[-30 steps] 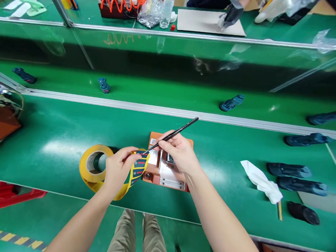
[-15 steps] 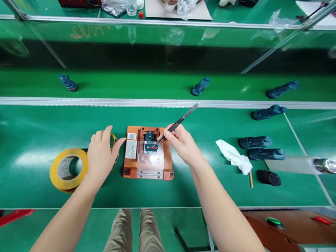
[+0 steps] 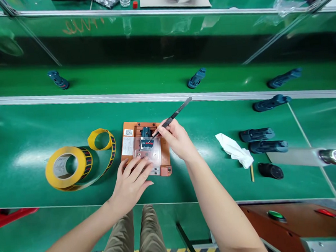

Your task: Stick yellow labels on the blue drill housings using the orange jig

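Note:
My right hand (image 3: 177,138) grips a pair of tweezers (image 3: 176,113), their tips down at a dark Bosch label (image 3: 147,143) over the clear plate (image 3: 155,154) of an orange fixture (image 3: 165,153). A dark blue tool part (image 3: 146,132) sits in the fixture just behind the label. Fingers spread, my left hand (image 3: 133,182) lies on the lower left of the clear plate and fixture. Further left stands a yellow roll of labels (image 3: 62,167), its loose strip (image 3: 112,151) curling up beside it.
Several dark blue tool bodies (image 3: 256,134) lie on the right, near a white tissue (image 3: 234,150) and a black cylinder (image 3: 271,171). Others, like one tool body (image 3: 196,78), lie beyond a metal rail (image 3: 166,98). A green button (image 3: 276,215) is at lower right.
My left hand has left the label strip and moved right and down onto the fixture's clear plate. The tweezers stay at the label. The co-worker's hands across the bench have gone out of view.

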Tool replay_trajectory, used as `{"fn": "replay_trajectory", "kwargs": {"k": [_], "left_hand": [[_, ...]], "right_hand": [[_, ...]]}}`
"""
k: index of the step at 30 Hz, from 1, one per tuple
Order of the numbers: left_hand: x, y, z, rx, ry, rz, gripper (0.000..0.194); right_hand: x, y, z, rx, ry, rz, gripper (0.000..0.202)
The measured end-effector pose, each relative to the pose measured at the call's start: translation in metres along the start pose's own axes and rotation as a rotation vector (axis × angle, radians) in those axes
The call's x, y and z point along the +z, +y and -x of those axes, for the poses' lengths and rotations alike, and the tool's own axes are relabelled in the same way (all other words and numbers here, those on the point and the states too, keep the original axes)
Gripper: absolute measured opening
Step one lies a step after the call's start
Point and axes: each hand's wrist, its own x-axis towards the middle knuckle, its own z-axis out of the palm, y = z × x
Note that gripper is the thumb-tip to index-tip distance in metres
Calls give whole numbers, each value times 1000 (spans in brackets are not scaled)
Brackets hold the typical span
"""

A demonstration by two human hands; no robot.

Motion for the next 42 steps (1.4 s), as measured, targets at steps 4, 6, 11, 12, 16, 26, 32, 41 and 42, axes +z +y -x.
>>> {"fn": "replay_trajectory", "kwargs": {"k": [4, 6, 11, 12, 16, 26, 32, 41, 42], "left_hand": [[-1, 0, 0, -4, -3, -1, 45], [0, 1, 1, -6, -8, -11, 46], [3, 2, 4, -14, -17, -17, 48], [3, 2, 4, -17, -20, -16, 48], [-2, 1, -1, -12, -34, -20, 47], [-15, -15, -31, -7, -165, -120, 67], [-24, -12, -41, 0, -244, -132, 74], [-10, -37, -56, -184, -55, 113, 102], [-8, -39, -56, -186, -27, 155, 105]], "right_hand": [[1, 2, 0, -4, -6, -17, 25], [1, 3, 0, -10, -8, -17, 25], [1, 5, 2, -15, -5, -1, 26], [1, 6, 2, -18, -2, 3, 26], [0, 6, 2, -38, 7, 17, 26], [-2, 5, 0, -53, -14, 72, 23], [1, 1, 0, -18, -13, 34, 23], [-30, 11, 26, -104, 600, 156, 21], [-35, 16, 32, -57, 601, 304, 23]]}}
